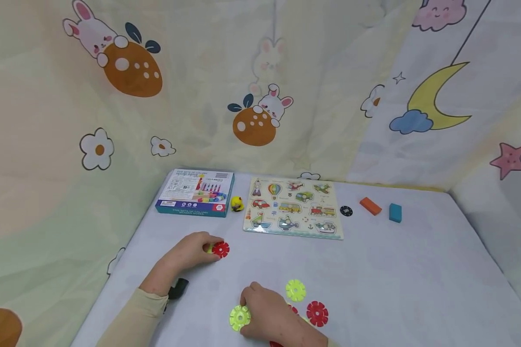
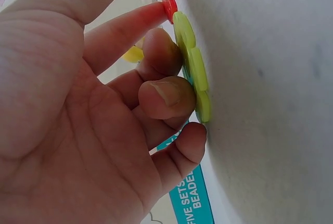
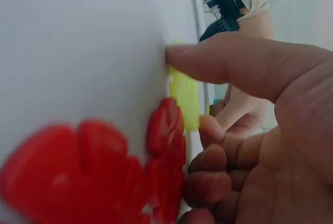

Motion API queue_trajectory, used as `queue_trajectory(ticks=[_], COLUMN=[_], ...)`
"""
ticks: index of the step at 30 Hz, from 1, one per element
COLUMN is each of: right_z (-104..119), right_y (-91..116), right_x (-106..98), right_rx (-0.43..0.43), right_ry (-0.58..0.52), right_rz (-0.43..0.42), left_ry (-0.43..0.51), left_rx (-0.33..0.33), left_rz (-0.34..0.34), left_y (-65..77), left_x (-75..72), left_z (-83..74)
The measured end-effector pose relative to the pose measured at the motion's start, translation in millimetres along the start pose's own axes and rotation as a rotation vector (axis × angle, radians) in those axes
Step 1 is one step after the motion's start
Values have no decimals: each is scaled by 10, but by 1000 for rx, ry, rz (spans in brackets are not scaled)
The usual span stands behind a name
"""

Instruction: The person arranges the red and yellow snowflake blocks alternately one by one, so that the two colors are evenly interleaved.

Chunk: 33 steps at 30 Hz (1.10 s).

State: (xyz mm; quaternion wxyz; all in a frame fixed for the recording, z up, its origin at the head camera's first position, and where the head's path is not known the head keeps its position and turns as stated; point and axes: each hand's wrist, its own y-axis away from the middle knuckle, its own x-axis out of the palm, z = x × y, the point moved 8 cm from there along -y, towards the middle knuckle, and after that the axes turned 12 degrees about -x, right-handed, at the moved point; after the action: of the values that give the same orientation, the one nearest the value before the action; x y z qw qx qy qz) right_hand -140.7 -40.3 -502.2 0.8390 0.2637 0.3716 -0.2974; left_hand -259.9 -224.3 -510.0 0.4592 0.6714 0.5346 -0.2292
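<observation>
My left hand (image 1: 195, 250) pinches a red snowflake disc (image 1: 220, 249) by its edges, thumb and index finger on opposite sides. Under its other fingers, in the left wrist view, lies a yellow-green snowflake disc (image 2: 193, 70) overlapping the red one. Lower down, my right hand (image 1: 269, 313) grips another yellow-green disc (image 1: 239, 318) between thumb and index finger, flat at the table surface. Its remaining fingers curl in beside red discs (image 3: 166, 166). To the right of this hand are a loose yellow-green disc (image 1: 295, 290) and a red disc (image 1: 317, 313); others are partly hidden beneath the wrist.
At the back stand a boxed bead set (image 1: 193, 193), a small yellow toy (image 1: 237, 203) and a vehicle puzzle board (image 1: 295, 224). Right of the board lie a black round piece (image 1: 346, 211), an orange block (image 1: 370, 206) and a blue block (image 1: 395, 212). Patterned curtains enclose the table.
</observation>
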Motion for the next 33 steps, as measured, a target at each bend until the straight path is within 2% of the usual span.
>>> queue_trajectory(ticks=[5,10,13,18,21,27,33], right_z=[-9,46,56,48,15,-142,-287], right_y=[9,33,38,43,24,-129,-435], right_x=[8,-59,-164,-401,-555,-793,-782], right_rx=[34,-68,-86,-54,-31,4,30], right_ry=[-105,-244,-304,-424,-458,-424,-285], right_rz=[-22,-86,-104,-146,-197,-302,-310], left_ry=[-10,-21,-27,-30,-24,-29,-38], left_rx=[7,6,2,-3,-2,9,6], left_rz=[2,0,-4,-7,-5,-4,1], left_y=[20,33,31,31,28,13,0], left_x=[-6,-9,-10,-11,-6,0,5], left_z=[-19,-27,-29,-32,-27,-44,-30])
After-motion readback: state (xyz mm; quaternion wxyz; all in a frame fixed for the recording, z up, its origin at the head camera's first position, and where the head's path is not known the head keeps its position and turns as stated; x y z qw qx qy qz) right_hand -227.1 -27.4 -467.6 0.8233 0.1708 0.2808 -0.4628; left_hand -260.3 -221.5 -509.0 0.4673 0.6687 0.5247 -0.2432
